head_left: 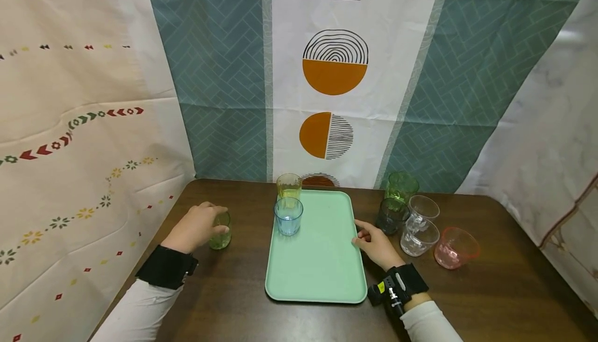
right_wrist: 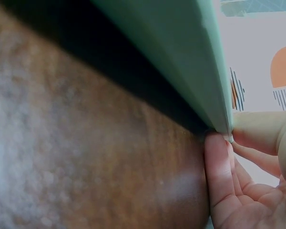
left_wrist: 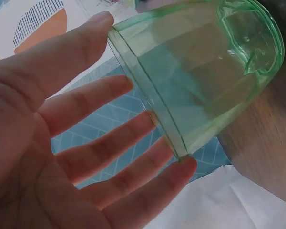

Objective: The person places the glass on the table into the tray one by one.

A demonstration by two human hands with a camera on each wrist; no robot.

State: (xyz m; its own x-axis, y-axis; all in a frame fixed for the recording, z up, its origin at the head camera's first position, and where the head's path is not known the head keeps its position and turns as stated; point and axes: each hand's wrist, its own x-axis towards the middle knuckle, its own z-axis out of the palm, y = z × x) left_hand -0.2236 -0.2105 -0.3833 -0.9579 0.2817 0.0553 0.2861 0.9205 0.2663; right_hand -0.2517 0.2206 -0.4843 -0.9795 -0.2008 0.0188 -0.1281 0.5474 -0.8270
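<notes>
At the left of the table, my left hand has its thumb and fingers spread around the rim of an upright green glass. Fingertips meet that rim in the left wrist view, and the faceted wall of the glass shows light through it. My right hand pinches the right edge of a light green tray between thumb and fingers; the right wrist view shows this edge close up. A blue glass and a yellow glass stand at the tray's far left corner.
Right of the tray stand a dark glass, a green glass, two clear glasses and a pink glass. Patterned cloth hangs behind the brown table, with more cloth along its left and right sides.
</notes>
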